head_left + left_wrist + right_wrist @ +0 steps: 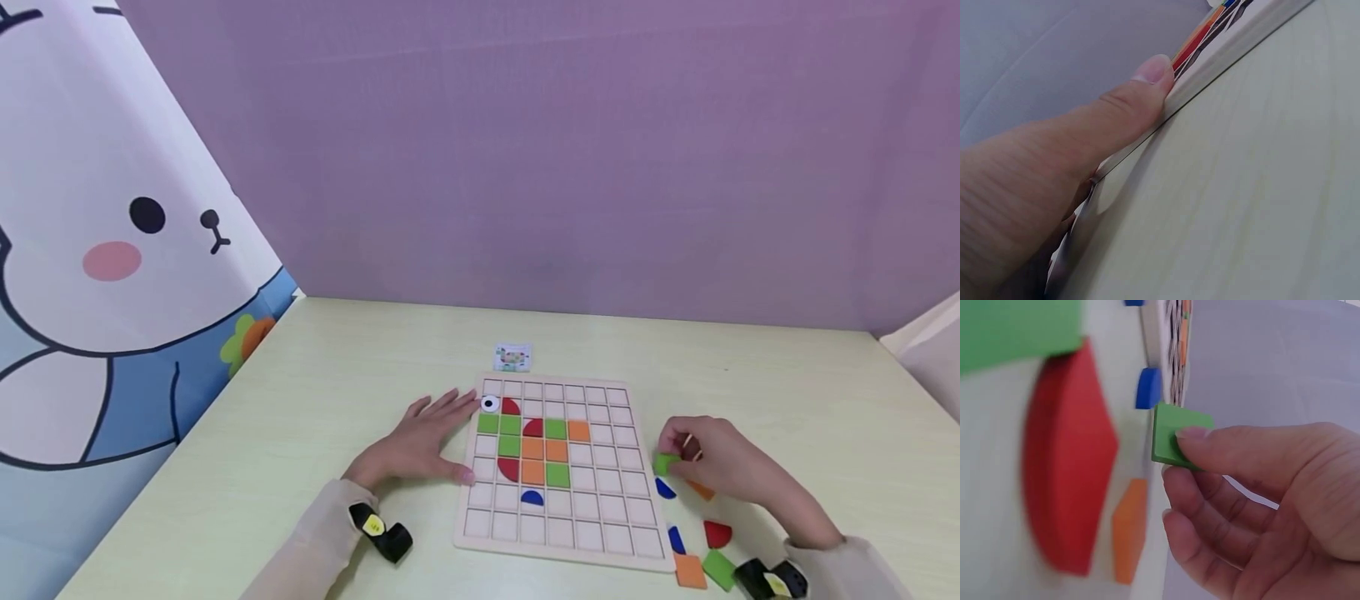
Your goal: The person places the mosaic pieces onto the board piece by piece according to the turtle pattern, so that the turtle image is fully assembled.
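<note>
A white grid board [570,533] lies on the table, with green, orange, red and blue tiles and a round eye piece [490,404] set in its cells. My left hand [420,446] rests along the board's left edge, fingers stretched out, the thumb [1150,81] touching the rim. Off the board's right side, my right hand [716,457] pinches a green square tile [1169,434] between thumb and fingers. Close by that hand are a blue half-round tile [665,489] and an orange tile [702,491].
A small picture card [512,357] lies behind the board. Nearer the front right are a red quarter-round tile [717,534], a blue tile [677,540], an orange square [691,572] and a green square [720,570]. A purple cloth wall [570,167] stands behind the table.
</note>
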Demonstrator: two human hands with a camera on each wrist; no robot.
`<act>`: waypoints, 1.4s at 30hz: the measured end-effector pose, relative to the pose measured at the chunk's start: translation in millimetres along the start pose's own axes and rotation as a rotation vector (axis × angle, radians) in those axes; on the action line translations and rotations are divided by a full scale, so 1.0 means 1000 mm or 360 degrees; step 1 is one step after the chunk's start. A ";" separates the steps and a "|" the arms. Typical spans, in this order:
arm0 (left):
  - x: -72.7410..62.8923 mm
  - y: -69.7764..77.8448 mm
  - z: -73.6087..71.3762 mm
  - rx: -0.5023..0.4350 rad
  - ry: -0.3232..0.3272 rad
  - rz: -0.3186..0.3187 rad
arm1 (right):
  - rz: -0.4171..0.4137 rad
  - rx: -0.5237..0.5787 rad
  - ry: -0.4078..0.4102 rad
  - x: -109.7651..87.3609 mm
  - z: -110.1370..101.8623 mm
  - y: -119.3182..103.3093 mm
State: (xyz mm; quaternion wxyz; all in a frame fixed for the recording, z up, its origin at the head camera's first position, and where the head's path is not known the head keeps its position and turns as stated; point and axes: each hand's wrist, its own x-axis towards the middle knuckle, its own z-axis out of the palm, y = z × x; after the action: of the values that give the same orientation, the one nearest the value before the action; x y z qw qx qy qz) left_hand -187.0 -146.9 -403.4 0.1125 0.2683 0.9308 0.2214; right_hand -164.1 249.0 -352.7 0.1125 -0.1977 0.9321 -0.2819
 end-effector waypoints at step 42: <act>-0.001 0.001 0.000 0.0005 0.0003 -0.0028 | -0.0163 0.0090 -0.0002 0.049 0.027 -0.059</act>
State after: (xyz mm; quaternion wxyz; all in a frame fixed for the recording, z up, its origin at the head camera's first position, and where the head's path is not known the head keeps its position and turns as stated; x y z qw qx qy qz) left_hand -185.6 -147.0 -402.4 0.1131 0.2602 0.9335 0.2192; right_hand -181.8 169.9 -346.3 0.1039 -0.2421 0.9123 -0.3135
